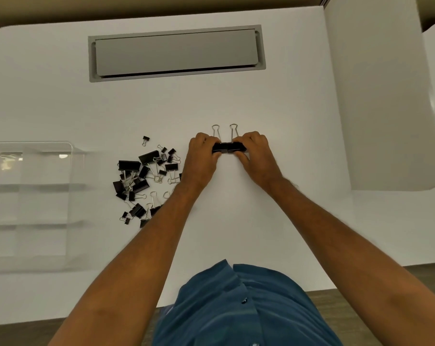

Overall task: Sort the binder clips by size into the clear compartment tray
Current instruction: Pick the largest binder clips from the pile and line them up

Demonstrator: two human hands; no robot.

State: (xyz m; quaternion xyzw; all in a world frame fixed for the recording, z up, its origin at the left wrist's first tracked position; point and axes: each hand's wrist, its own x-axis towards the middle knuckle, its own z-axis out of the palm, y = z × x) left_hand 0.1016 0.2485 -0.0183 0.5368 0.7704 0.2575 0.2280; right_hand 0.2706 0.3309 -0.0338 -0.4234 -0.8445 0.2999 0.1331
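Both hands were curled onto large black binder clips near the middle of the white worktop. The left hand [201, 156] had its grip clamped on one large clip [217, 147], and the right hand [255, 153] had its grip clamped on a second large clip [237, 147]. The two black bodies butted end to end between the fingers, and their wire handles [232, 132], thin bright loops, pointed toward twelve o'clock.

At about nine o'clock from the hands, just beside the left wrist, lay the loose pile of binder clips [144, 181]: black folded metal bodies with silvery wire loops, in mixed sizes, jumbled and overlapping. One small clip [145, 140] sat apart at the pile's twelve o'clock edge.

Farther out toward nine o'clock stood the clear compartment tray [71, 151], glossy transparent plastic with rounded corners and dividers showing as faint bands. I could not tell whether it held anything.

At twelve o'clock a long grey rectangular hatch [176, 52] was set flush into the smooth matte worktop [286, 221]. No writing or brand could be read anywhere.
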